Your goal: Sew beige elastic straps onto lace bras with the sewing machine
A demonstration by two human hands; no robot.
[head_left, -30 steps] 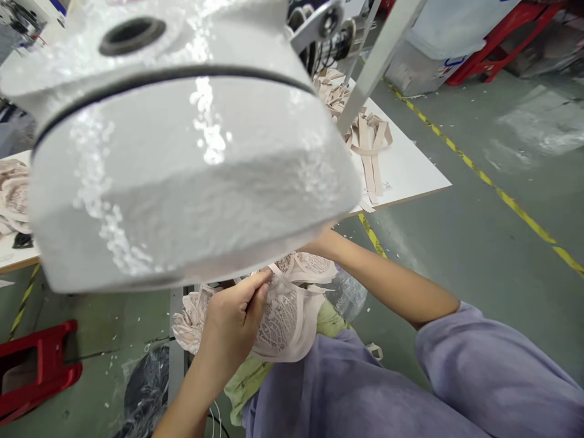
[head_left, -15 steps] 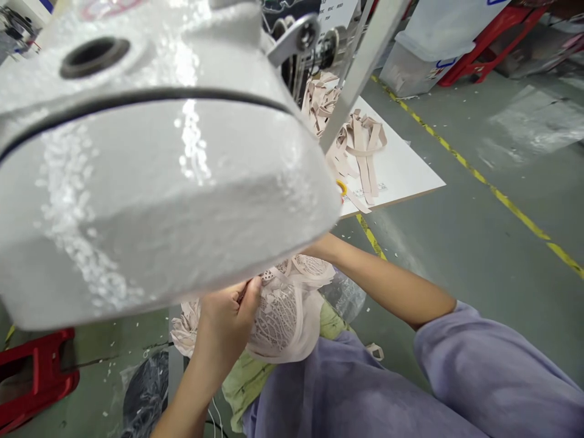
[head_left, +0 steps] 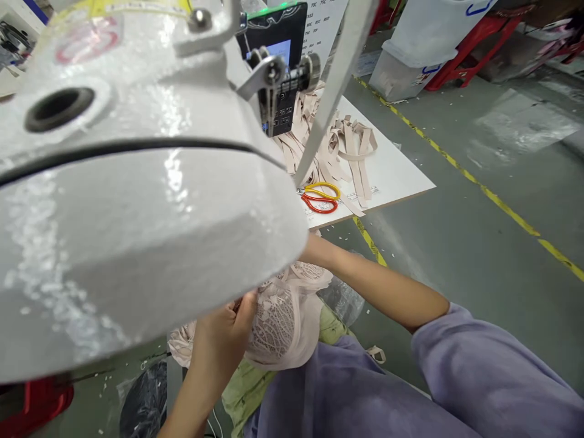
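Note:
A large white sewing machine head (head_left: 150, 243) fills the left and hides its needle area. Below its lower edge, my left hand (head_left: 225, 331) pinches the edge of a beige lace bra (head_left: 276, 322), thumb on top. The bra hangs over my lap, its lace cup facing up. My right hand (head_left: 312, 250) reaches to the far part of the bra; its fingers are hidden behind the machine head. More beige fabric (head_left: 181, 344) is bunched left of my left wrist.
On the white table (head_left: 401, 173) lie beige strips (head_left: 358, 146) and scissors (head_left: 322, 198) with red and yellow handles. A control panel (head_left: 280, 67) stands behind the machine. Plastic bins (head_left: 406, 67) and a red stool (head_left: 469, 52) are on the floor beyond. A pale strap (head_left: 333, 91) slants down beside the machine.
My view has shifted, so the machine head appears lower and further left, and the scissors and control panel now show. Both hands stay at the bra with little movement.

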